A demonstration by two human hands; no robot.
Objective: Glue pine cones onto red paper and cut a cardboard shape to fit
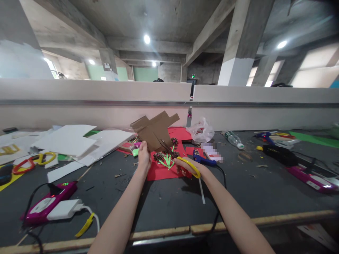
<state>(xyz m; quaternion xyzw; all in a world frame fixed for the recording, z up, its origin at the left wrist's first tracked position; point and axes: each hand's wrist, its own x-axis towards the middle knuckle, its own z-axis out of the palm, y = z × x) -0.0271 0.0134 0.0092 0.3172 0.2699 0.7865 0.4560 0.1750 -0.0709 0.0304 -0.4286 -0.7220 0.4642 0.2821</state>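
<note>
A piece of brown cardboard with a stepped outline is held up by its lower left side in my left hand, fingers closed on it. My right hand grips a pair of scissors with yellow and red handles. The dark blades point up and left, parted, in front of the cardboard; whether they touch it I cannot tell. Below lie red paper, dark pinecone-like pieces and a bright green leaf-shaped cutout.
White boards and another pair of scissors lie at left, near a purple power strip. On the right are a blue glue gun, a plastic bag, a bottle and a second power strip. A white partition stands behind.
</note>
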